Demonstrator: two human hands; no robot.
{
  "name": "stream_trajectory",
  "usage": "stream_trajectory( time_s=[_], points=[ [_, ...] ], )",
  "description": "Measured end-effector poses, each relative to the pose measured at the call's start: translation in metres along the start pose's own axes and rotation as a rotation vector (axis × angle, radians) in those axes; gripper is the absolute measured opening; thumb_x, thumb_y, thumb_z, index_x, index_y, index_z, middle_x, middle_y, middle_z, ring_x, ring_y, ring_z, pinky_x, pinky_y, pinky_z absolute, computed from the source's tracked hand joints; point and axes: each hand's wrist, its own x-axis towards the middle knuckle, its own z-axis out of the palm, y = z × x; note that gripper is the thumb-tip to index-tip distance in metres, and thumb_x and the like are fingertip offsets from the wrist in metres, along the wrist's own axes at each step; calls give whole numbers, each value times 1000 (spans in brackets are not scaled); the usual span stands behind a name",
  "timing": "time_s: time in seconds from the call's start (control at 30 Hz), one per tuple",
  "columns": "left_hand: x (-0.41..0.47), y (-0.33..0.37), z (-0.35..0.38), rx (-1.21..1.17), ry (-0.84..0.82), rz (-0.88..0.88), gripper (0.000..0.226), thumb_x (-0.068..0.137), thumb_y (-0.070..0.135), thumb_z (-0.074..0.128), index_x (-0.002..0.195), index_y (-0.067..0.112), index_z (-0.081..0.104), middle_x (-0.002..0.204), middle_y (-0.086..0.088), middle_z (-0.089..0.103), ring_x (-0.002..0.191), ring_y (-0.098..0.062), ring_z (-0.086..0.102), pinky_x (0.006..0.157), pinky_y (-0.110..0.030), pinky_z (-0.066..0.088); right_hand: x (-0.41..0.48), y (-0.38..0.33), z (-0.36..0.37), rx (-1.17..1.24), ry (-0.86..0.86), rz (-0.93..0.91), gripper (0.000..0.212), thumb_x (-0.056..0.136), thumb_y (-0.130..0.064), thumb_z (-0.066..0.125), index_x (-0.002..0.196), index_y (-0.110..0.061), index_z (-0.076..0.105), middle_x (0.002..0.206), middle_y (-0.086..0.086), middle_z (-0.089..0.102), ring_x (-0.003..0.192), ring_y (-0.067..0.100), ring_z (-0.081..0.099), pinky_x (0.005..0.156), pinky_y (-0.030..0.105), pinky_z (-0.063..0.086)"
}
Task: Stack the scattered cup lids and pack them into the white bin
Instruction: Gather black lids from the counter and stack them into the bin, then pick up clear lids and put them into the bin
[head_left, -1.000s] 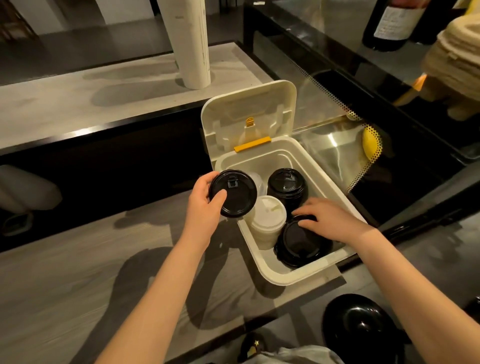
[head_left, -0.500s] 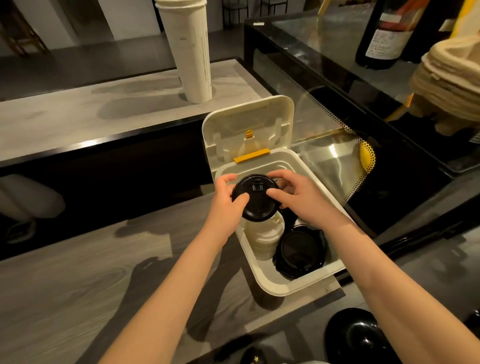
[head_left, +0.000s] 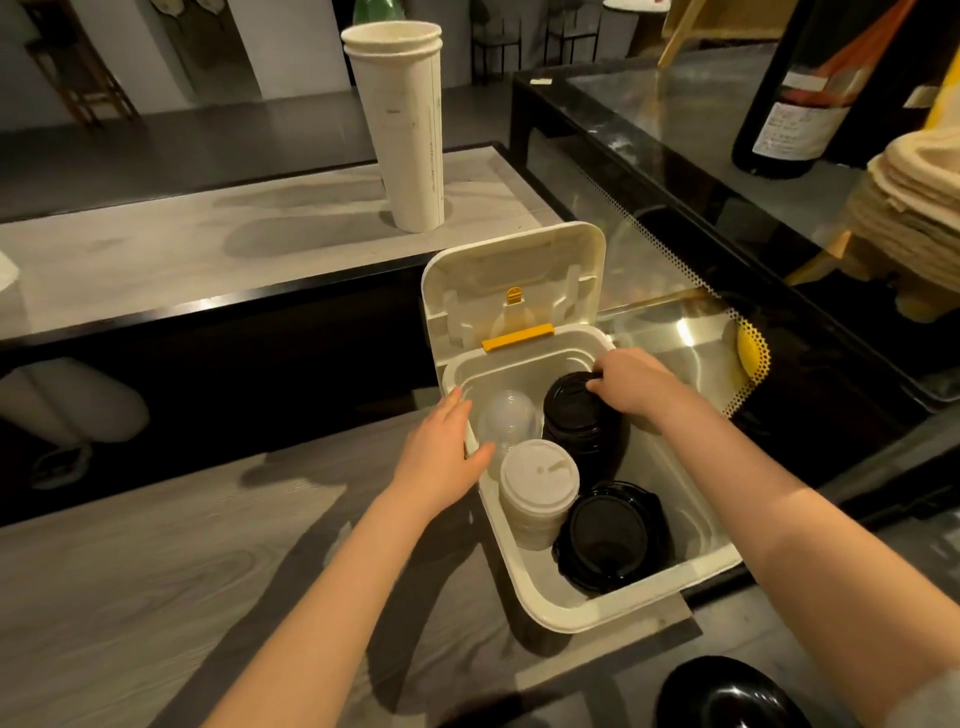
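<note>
The white bin (head_left: 613, 610) stands open on the grey wood counter, its hinged lid (head_left: 514, 280) tipped up at the back. Inside are a tall stack of black cup lids (head_left: 576, 415), a stack of white lids (head_left: 540, 483), clear dome lids (head_left: 506, 418) and a low pile of wide black lids (head_left: 608, 535). My right hand (head_left: 631, 382) holds the top black lid of the tall stack at its far edge, fingers curled over the rim. My left hand (head_left: 441, 457) rests against the bin's left wall with its fingers straight and holds nothing.
A tall stack of white paper cups (head_left: 405, 124) stands on the raised ledge behind the bin. A glass display case (head_left: 727, 223) with a dark bottle (head_left: 800, 98) on top is at the right. A black bowl (head_left: 727, 696) sits at the bottom right.
The black lid passed from my left hand to my right and came down onto the tall black stack in the bin. My left hand let go and moved to the bin's left wall.
</note>
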Motion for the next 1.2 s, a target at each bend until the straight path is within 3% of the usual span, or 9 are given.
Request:
stream_trajectory(
  time_s=[0.23,0.4,0.57,0.67,0.87,1.2],
  points=[
    [0,-2,-2,78,-20,6,70,93,43,50,149,15,20,159,-3,10,145,-16,13,117,-39,21,-13,-9,15,-262,163,15,17,90,-8,51,105,-12,58,102,5,62,93,25,62,65,29,41],
    [-3,-7,-8,149,-30,20,67,95,48,43,150,18,18,159,-2,10,146,-18,7,118,-45,18,-26,-16,13,-141,290,-72,27,93,-24,48,115,-11,56,114,9,59,104,29,56,74,34,45],
    [-19,-22,-27,235,-9,-10,64,96,49,39,149,21,18,159,-1,10,146,-18,2,116,-45,13,-44,-47,17,-27,253,-283,39,93,-36,49,125,-15,52,119,4,59,115,24,52,85,32,43],
    [-37,-42,-44,278,10,-62,63,96,49,38,149,20,21,158,0,13,146,-18,3,116,-44,14,-57,-78,24,-23,181,-358,48,95,-40,46,138,-21,42,138,-2,49,129,20,42,95,36,44],
    [-93,-97,-78,239,7,-248,62,95,49,40,148,20,25,158,2,15,146,-16,4,116,-45,12,-80,-155,52,-24,157,-548,52,94,-43,47,142,-23,39,144,-2,44,132,18,40,102,34,40],
    [-182,-237,-134,211,58,-405,60,94,44,46,145,15,32,154,-3,26,143,-20,18,115,-38,19,-117,-313,114,-27,51,-727,49,94,-40,49,138,-21,43,135,1,50,125,22,44,98,38,44]
  ],
)
